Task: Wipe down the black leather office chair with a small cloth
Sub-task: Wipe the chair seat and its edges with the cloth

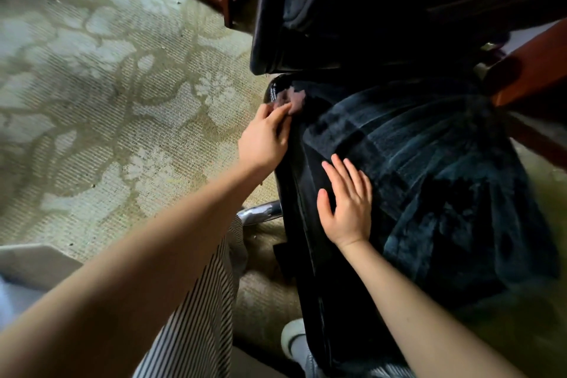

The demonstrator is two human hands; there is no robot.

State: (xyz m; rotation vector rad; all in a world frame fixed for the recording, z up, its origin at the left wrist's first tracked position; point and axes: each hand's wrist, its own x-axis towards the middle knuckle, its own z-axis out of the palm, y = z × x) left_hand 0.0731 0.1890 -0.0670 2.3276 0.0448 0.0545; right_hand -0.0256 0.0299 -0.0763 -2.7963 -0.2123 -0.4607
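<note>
my left hand (pixel 266 136) pinches the small cloth (pixel 293 100) between thumb and curled fingers. the cloth sits just beyond my fingertips, against the corner of the black leather office chair (pixel 294 181) seat, under the backrest. my right hand (pixel 346 202) lies flat, nearer to me than the grip, fingers straight and spread, on the seat at the edge of the dark plaid cover (pixel 429 163). patterned carpet (pixel 107 86) lies left of the grip.
</note>
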